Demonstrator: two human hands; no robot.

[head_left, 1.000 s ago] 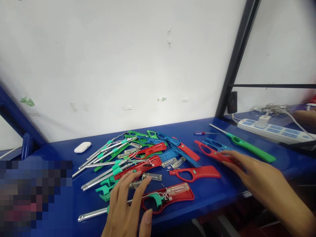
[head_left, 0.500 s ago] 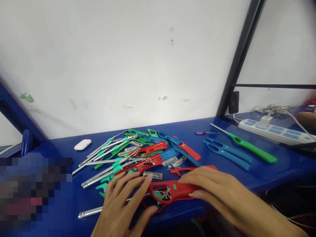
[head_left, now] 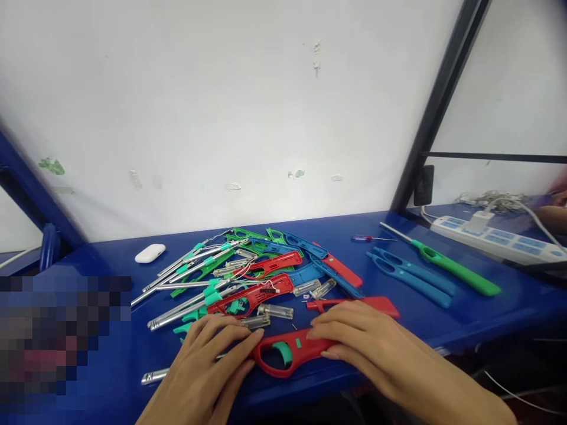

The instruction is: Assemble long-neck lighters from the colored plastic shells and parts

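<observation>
A red utility lighter [head_left: 305,347] lies near the front edge of the table, its two casing halves together and a green trigger [head_left: 284,353] showing in the finger loop. My left hand [head_left: 212,357] grips its front end, thumb and fingers at the neck. Past that hand, the tip of the silver tube [head_left: 154,376] sticks out to the left. My right hand [head_left: 367,336] is closed around the handle end. Just beyond it lies another red casing piece [head_left: 384,306]. Clear fuel tanks [head_left: 280,311] lie behind the held lighter.
Several silver tubes [head_left: 181,307] and red, blue and green casing halves [head_left: 270,267] are heaped behind my hands. Rightward lie a green lighter [head_left: 465,274], blue casings [head_left: 416,283], a screwdriver [head_left: 365,238] and a power strip [head_left: 500,239]. A white case [head_left: 150,254] sits at the back left.
The red casing half has come down over the other, covering the wires inside. My left fingers have drawn together at the neck, and my right hand has shifted slightly left.
</observation>
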